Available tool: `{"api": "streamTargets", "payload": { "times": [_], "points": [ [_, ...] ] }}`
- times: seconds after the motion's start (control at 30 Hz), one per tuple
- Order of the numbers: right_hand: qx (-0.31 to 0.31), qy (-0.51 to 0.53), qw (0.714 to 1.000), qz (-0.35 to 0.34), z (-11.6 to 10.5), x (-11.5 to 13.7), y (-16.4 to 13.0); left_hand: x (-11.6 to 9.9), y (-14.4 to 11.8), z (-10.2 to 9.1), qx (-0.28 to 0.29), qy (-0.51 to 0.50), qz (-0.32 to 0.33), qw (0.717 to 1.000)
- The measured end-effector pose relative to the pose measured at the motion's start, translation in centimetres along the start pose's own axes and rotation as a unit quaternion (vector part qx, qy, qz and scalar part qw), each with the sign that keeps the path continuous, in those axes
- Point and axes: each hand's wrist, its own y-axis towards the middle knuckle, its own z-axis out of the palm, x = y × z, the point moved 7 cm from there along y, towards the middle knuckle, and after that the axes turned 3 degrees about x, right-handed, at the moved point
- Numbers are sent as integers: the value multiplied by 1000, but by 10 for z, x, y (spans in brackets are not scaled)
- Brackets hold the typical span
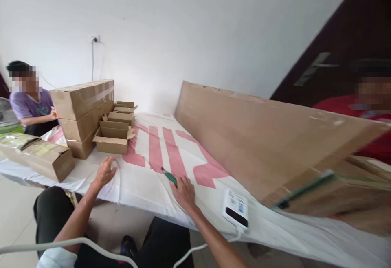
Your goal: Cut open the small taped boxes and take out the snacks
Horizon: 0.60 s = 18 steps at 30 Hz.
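Though partly under the right hand (184,192), green tool (169,176), tip only.

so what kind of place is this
Likely a small packing workroom: stacked sealed cartons, a row of open small boxes, and a cloth-covered table with other people at work around it.

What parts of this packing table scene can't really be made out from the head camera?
- Green-handled tool: its handle end is hidden under the right hand.
- White device: label print too small to read.
- Green strip on the right: motion-blurred, unidentifiable.
- Small open cartons: insides hidden by their walls.
- Left hand: palm down on the cloth, underside unseen.
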Motion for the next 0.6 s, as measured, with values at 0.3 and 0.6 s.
{"api": "streamTargets", "payload": {
  "times": [0.3,0.6],
  "points": [
    [11,-34,999,-24,9,-7,-6,11,-83,-5,-48,-93,-36,994],
    [9,-40,998,-40,15,-11,-9,5,-134,12,-74,-140,-94,983]
  ]
}}
